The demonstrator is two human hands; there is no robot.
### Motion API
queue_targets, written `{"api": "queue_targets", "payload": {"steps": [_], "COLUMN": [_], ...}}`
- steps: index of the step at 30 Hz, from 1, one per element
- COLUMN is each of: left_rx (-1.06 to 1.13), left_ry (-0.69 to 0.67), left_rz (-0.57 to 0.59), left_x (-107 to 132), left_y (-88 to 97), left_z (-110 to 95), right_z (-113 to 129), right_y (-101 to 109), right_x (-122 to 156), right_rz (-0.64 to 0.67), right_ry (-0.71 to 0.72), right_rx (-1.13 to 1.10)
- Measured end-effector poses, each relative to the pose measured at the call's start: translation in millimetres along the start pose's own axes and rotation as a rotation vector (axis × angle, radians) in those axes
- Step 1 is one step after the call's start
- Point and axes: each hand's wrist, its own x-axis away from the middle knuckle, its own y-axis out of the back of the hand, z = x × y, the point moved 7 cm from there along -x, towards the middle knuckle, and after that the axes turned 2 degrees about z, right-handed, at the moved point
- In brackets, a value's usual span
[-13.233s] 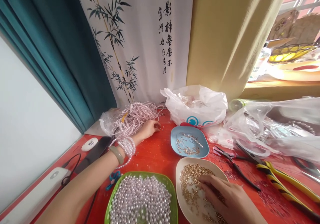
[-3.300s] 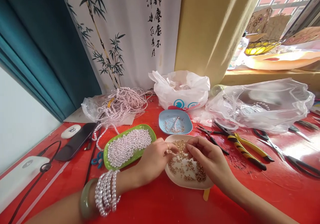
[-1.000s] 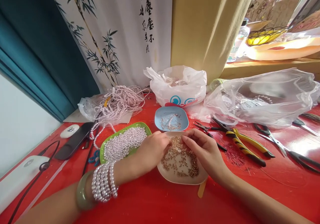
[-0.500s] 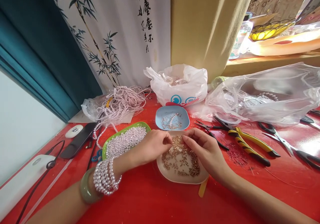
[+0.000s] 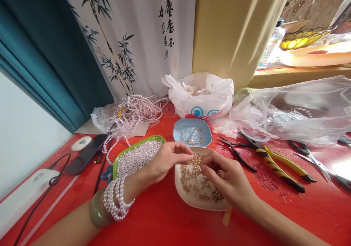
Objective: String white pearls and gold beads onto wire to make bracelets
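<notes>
Over the left part of a cream plate (image 5: 183,197) my left hand (image 5: 171,159) has its thumb and forefinger pinched together; what lies between them is too small to make out. My right hand (image 5: 223,174) pinches in the same way above the plate's right side, its fingertips close to the left ones. Gold beads (image 5: 196,171) are scattered on the plate beneath both hands. Strands of pearl beads (image 5: 118,198) and a pale green bangle (image 5: 98,208) circle my left wrist. Left of that hand, a green tray (image 5: 116,160) holds many loose white pearl beads (image 5: 138,157).
Behind the plate sits a blue dish (image 5: 178,127) with small metal pieces. Strung pearls (image 5: 137,114) lie heaped at the back left, beside a white plastic bag (image 5: 203,96). Small black pliers (image 5: 237,154), yellow-black pliers (image 5: 282,162) and scissors (image 5: 315,162) lie to the right.
The view has shifted slightly, so the table things sit a little lower and farther right. My left fingers have straightened somewhat; both hands stay pinched over the plate.
</notes>
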Motion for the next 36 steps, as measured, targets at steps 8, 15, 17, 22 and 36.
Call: {"api": "queue_targets", "payload": {"steps": [8, 15, 17, 22, 36], "left_rx": [0.155, 0.223, 0.223, 0.224, 0.199], "left_ry": [0.042, 0.078, 0.086, 0.098, 0.126], "left_rz": [0.027, 0.032, 0.029, 0.028, 0.008], "left_x": [0.4, 0.5, 0.7, 0.8, 2.3], "left_y": [0.7, -2.7, -2.8, -1.9, -1.6], "left_z": [7.8, 8.3, 8.2, 10.2, 8.8], "right_z": [1.5, 6.5, 6.1, 2.9, 5.7], "right_y": [-1.1, -5.0, -5.1, -6.0, -4.7], "right_x": [-1.1, -2.3, -2.5, -1.5, -2.6], "right_rz": [0.030, 0.056, 0.052, 0.050, 0.051], "right_ry": [0.000, 0.046, 0.055, 0.055, 0.052], "right_rx": [0.005, 0.024, 0.040, 0.059, 0.061]}}
